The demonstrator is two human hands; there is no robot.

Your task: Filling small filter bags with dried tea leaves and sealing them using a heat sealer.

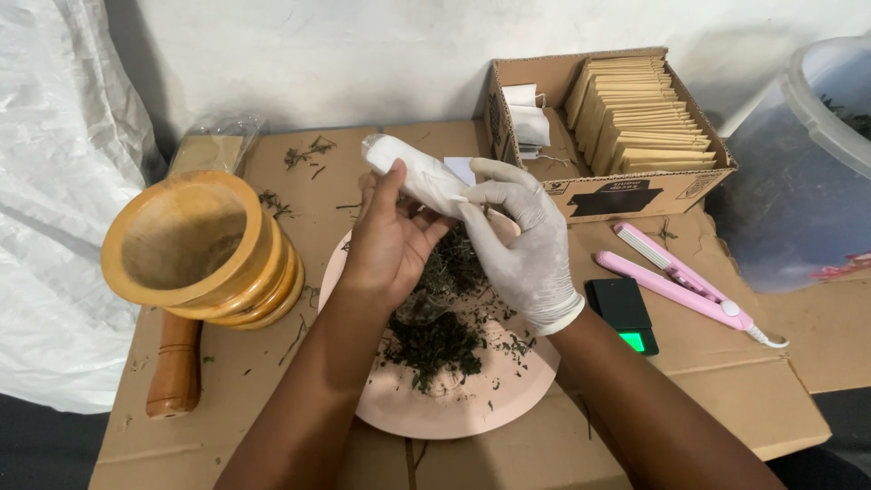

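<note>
Holding a white latex glove [413,172] between bare left hand [386,240] and gloved right hand [522,240], both gripping it, right above a round pink plate [508,390] of dried green herbs [435,340], probably to catch crumbs. Wooden mortar [195,245] off left.

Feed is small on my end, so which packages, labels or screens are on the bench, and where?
Cardboard box: back right, brown, open, black printed label on its front.
Envelopes: tan, upright row inside the box.
Scale: right of the pink plate, small, black, green lit screen.
Clear bag: back left, crinkled.
</note>
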